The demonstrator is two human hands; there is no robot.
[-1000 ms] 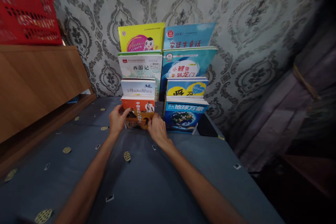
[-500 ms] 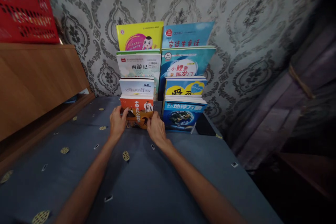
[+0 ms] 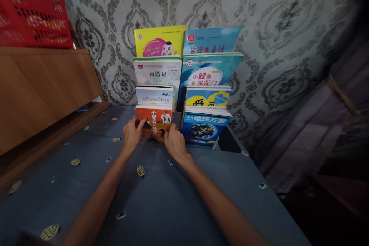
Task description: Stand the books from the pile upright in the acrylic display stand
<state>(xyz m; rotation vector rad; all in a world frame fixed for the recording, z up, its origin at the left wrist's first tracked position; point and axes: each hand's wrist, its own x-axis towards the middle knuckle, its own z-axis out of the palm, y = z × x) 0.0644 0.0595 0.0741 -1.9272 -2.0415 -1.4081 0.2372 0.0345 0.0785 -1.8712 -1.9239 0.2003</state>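
Note:
An orange-red book (image 3: 157, 123) stands upright at the front of the left column of books. My left hand (image 3: 132, 132) grips its left edge, thumb on the cover and fingers partly hidden behind. On its right edge my right hand (image 3: 175, 140) is closed the same way. Behind it rise a pale book (image 3: 154, 95), a white-green book (image 3: 165, 70) and a yellow book (image 3: 173, 35). To the right, a blue earth-picture book (image 3: 201, 128) fronts a second column with a yellow-and-blue book (image 3: 207, 97), a teal book (image 3: 225, 67) and a blue book (image 3: 221, 38).
The books stand on a dark blue patterned cloth (image 3: 155, 203) against a wallpapered wall (image 3: 268, 46). At left, a red basket (image 3: 37, 19) sits on a wooden cabinet (image 3: 43, 88). A dark flat object (image 3: 229, 140) lies right of the books. A tied curtain (image 3: 323, 123) hangs at right.
The whole scene has shifted slightly to the right as the camera turned. Both hands stay at the sides of the orange-red book, which stands in the same place.

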